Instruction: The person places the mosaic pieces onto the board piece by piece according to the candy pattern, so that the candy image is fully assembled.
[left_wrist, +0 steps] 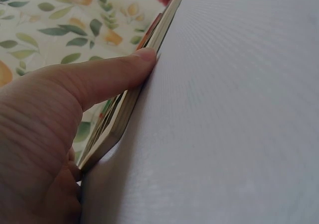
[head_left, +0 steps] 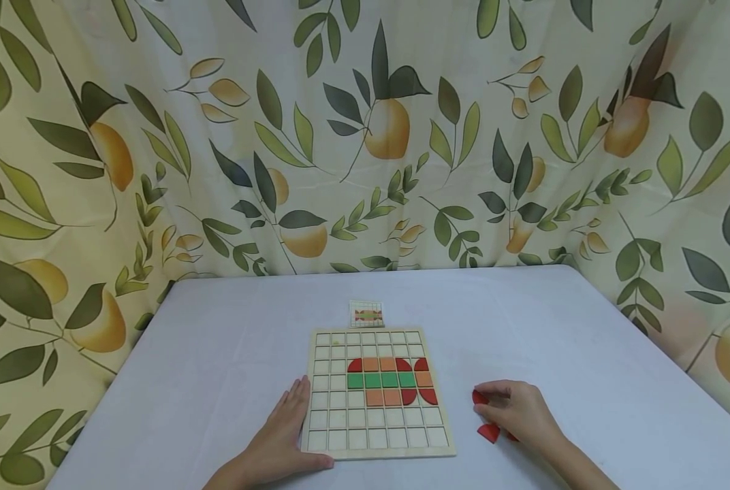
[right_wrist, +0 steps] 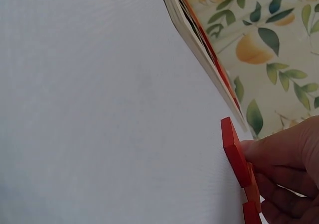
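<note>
A pale wooden grid board point(head_left: 380, 452) lies on the table, with red quarter-round, orange square and green square tiles point(head_left: 380, 380) set in its middle and right cells. My left hand point(head_left: 279, 435) rests against its lower left corner, fingers straight along the left edge. In the left wrist view the thumb point(left_wrist: 117, 74) touches the board's front edge. To the right of the board, my right hand point(head_left: 518, 412) pinches a red quarter-round tile point(head_left: 479, 397) between thumb and fingers. Beneath that hand lies another red tile point(head_left: 489, 432), and one more is partly hidden point(head_left: 512, 437).
A small pattern card point(head_left: 367, 314) stands behind the board, showing a similar red, orange and green figure on a grid. White cloth point(head_left: 236, 333) covers the table. A curtain point(head_left: 365, 136) printed with fruit and leaves hangs at the back and sides.
</note>
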Available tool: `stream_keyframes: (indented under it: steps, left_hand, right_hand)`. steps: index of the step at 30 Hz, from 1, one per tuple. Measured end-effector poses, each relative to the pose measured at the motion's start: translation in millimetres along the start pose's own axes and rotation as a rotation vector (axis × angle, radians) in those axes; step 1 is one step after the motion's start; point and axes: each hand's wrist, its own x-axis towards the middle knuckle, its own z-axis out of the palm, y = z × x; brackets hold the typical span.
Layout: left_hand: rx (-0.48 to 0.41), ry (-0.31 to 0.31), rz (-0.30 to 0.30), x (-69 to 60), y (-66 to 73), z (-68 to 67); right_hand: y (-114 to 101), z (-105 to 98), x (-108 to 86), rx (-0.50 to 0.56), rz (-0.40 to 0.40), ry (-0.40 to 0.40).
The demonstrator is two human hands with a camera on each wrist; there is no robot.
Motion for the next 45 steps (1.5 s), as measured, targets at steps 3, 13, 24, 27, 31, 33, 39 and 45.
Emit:
stream_keyframes:
  steps: [3,13,24,27,31,33,39,45]
  left_hand:
    - [0.004,-0.004,-0.012,0.7,-0.3,0.4]
    - [0.016,-0.008,-0.010,2.3,-0.4,0.6]
    - [0.009,-0.008,-0.007,2.0,-0.8,1.2]
    - [0.010,-0.009,-0.004,1.8,-0.8,0.9]
    - [0.016,-0.014,-0.020,3.3,-0.3,1.0]
    - [0.017,-0.016,-0.028,4.1,-0.1,1.4]
    - [0.013,-0.015,-0.029,3.6,0.0,0.9]
    - [0.015,-0.017,-0.025,3.6,-0.3,0.6]
  right_hand:
    - [0,2,2.3,-0.021,-0.003,0.009]
    - [-1,5,4.0,-0.017,-0.009,0.027]
    - [0,6,4.5,0.001,-0.049,0.048]
    - [-4,7,4.4,0.027,-0.039,0.038]
    - [-11,10,5.1,0.052,-0.037,0.019]
    - [-13,12,5.9,0.051,-0.049,0.019]
    - [-21,16,7.7,0.057,-0.074,0.021]
    - [-31,21,9.9,0.072,-0.108,0.028]
